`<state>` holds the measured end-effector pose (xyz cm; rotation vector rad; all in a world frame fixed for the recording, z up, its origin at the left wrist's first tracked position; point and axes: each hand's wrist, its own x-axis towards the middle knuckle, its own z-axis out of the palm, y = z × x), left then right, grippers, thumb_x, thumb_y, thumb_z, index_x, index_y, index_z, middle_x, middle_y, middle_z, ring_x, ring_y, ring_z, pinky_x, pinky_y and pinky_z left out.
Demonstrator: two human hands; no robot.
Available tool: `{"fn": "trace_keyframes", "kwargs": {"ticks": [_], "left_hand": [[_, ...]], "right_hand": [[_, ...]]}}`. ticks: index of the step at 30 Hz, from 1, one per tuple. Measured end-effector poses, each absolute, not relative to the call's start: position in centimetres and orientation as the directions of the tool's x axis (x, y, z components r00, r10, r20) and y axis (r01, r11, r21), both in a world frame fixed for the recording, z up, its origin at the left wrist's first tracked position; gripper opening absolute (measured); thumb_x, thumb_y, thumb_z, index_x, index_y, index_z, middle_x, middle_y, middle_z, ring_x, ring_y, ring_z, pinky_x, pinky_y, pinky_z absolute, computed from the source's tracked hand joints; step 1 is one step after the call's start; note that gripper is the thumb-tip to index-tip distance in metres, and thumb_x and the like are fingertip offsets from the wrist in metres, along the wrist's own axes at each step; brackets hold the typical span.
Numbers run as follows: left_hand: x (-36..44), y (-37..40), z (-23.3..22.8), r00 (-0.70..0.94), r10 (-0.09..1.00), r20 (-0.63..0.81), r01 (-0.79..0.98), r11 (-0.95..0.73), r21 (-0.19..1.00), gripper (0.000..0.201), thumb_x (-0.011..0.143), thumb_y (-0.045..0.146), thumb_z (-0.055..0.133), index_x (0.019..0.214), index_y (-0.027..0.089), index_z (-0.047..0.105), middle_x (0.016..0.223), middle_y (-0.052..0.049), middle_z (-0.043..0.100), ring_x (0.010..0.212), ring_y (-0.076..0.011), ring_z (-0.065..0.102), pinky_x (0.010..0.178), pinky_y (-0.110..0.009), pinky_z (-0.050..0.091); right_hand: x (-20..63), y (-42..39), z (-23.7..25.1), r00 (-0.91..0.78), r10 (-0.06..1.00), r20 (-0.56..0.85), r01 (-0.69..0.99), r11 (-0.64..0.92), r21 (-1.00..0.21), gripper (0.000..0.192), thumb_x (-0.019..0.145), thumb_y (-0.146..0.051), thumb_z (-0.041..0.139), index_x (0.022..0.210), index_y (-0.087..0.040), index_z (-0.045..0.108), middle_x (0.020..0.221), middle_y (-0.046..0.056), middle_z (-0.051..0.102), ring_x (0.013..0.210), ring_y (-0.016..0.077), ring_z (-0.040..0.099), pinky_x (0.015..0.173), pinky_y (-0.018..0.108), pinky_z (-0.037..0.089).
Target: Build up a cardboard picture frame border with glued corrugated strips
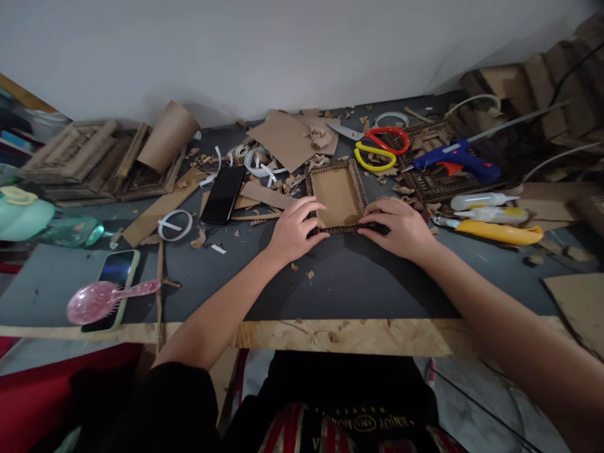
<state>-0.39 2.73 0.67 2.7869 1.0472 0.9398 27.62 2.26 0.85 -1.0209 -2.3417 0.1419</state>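
A small rectangular cardboard tray (336, 196) with a raised rim of corrugated strips lies on the dark tabletop in front of me. My left hand (298, 229) grips its near left corner, thumb along the front rim and fingers over the left side. At the near right corner, my right hand (395, 228) pinches the same rim between thumb and fingers. Part of the tray's side rims is hidden under my fingers. Just left of the tray lies a strip of corrugated cardboard (267, 195), close to a black phone (223, 195).
Scissors (377, 141) with red and yellow handles lie behind the tray. A blue glue gun (455, 160) rests on another corrugated tray (431, 182) at right, near a yellow cutter (500, 231). Leftward are a pink hairbrush (94, 301), a tape ring (175, 225) and stacked cardboard frames (70, 151).
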Motion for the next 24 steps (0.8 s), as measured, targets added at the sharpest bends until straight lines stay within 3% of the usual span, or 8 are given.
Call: {"fn": "trace_keyframes", "kwargs": {"ticks": [7,12,24], "left_hand": [[-0.28,2.77,0.71,0.605,0.617,0.503,0.585,-0.773,0.245,0.032,0.095,0.050,0.063,0.103,0.019,0.069,0.121,-0.013,0.069,0.127,-0.0297,0.059,0.110,-0.054,0.050],[-0.08,2.74,0.63,0.647,0.579,0.496,0.555,-0.804,0.214,0.023,0.098,0.039,0.062,0.090,0.018,0.067,0.122,-0.013,0.067,0.130,-0.0297,0.057,0.110,-0.053,0.050],[-0.01,2.92,0.37,0.641,0.620,0.452,0.585,-0.776,0.234,0.022,0.097,0.041,0.061,0.096,0.020,0.067,0.133,-0.015,0.059,0.134,-0.0336,0.050,0.112,-0.061,0.045]], "right_hand": [[27.66,2.10,0.98,-0.540,0.717,0.441,0.636,0.691,-0.345,0.017,0.092,-0.035,0.064,0.098,-0.023,0.074,0.100,0.009,0.072,0.097,0.0259,0.065,0.085,0.043,0.053],[27.53,2.05,1.22,-0.551,0.715,0.430,0.624,0.695,-0.357,0.017,0.093,-0.034,0.063,0.098,-0.022,0.072,0.103,0.010,0.071,0.098,0.0263,0.066,0.086,0.043,0.054],[27.38,2.18,1.08,-0.547,0.705,0.450,0.629,0.702,-0.334,0.017,0.092,-0.036,0.063,0.097,-0.023,0.073,0.101,0.010,0.071,0.095,0.0262,0.065,0.087,0.044,0.051]]}}
